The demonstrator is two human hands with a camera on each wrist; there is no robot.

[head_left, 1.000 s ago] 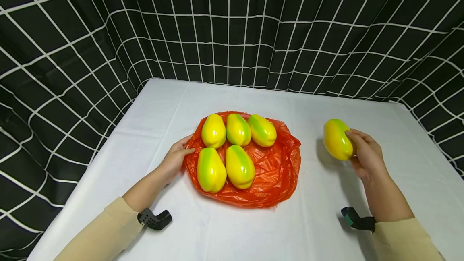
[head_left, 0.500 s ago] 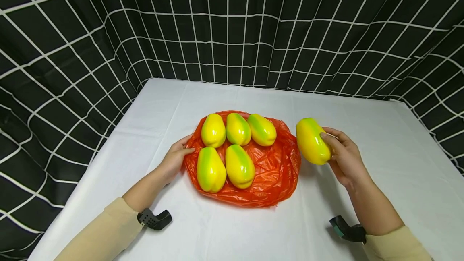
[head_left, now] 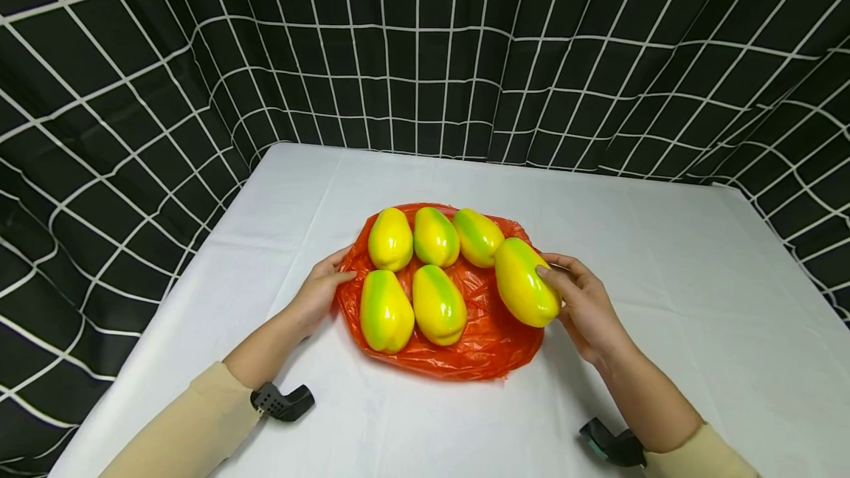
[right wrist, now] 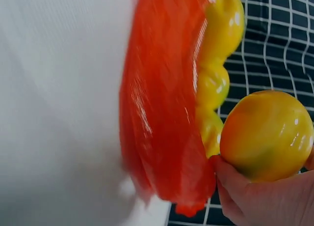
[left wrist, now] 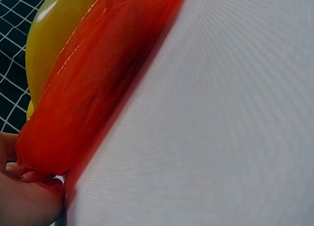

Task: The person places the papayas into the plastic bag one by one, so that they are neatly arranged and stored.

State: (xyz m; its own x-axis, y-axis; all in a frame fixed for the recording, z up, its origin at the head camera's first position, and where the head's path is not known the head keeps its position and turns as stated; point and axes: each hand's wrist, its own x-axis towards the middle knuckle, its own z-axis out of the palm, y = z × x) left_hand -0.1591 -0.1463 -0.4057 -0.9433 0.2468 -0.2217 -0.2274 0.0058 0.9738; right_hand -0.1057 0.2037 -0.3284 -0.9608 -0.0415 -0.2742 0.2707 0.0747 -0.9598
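A red plastic bag (head_left: 488, 349) lies spread on the white-covered table, with its rim rolled up all round. Several glossy yellow-green papayas (head_left: 388, 312) sit on it, three in the far row. My left hand (head_left: 323, 288) pinches the bag's left rim between thumb and fingers, as the left wrist view shows at the folded red edge (left wrist: 46, 147). With my right hand (head_left: 584, 308) I grip another papaya (head_left: 524, 282) from its right side, thumb on top. That papaya is over the bag's right part and overlaps the far-right papaya in the head view.
White cloth (head_left: 697, 264) covers the table around the bag. A black curtain with a white grid (head_left: 425, 57) stands behind and at both sides. Each wrist wears a black camera mount, the left one (head_left: 282, 400) close over the cloth.
My right hand has carried its papaya leftward from the table's right side to above the bag. The left hand and the bag have stayed in place.
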